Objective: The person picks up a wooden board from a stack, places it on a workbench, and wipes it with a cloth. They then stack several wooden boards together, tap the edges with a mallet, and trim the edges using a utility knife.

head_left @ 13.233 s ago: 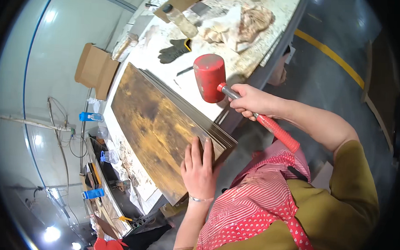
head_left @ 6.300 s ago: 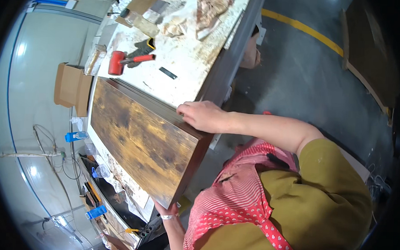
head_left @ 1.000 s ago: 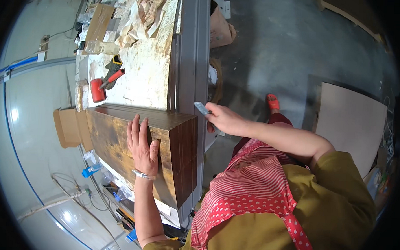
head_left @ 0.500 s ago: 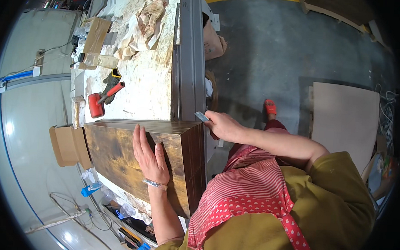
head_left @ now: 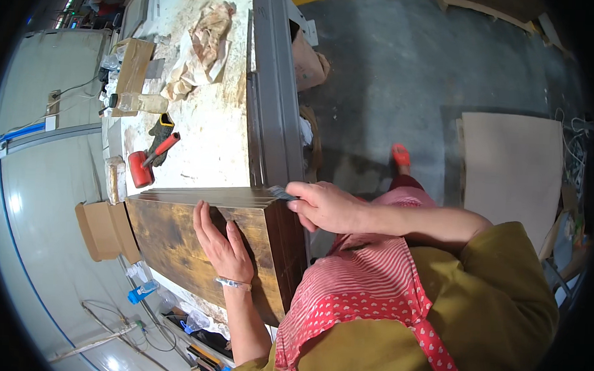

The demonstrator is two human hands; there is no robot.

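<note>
A stack of dark brown wood-grain boards (head_left: 171, 237) stands at the near end of the bench, their thin edges lined up. My left hand (head_left: 226, 248) lies flat on the broad mottled face, fingers stretched out toward the far edge. At the stack's far right corner, my right hand (head_left: 319, 204) pinches a small flat grey-blue piece (head_left: 281, 193). That piece meets the board edges; whether it is a blade or folded abrasive, I cannot tell.
On the white, stained bench top (head_left: 210, 146) lie a red mallet (head_left: 141, 169), a dark glove (head_left: 160, 140), a clear bottle (head_left: 143, 103) and a crumpled cloth (head_left: 207, 45). An open cardboard box (head_left: 105, 231) sits left of the boards. A large beige sheet (head_left: 512, 180) lies on the floor.
My right hand has moved left, bringing the grey-blue piece from beyond the corner onto the board edges. My left hand stays flat on the boards.
</note>
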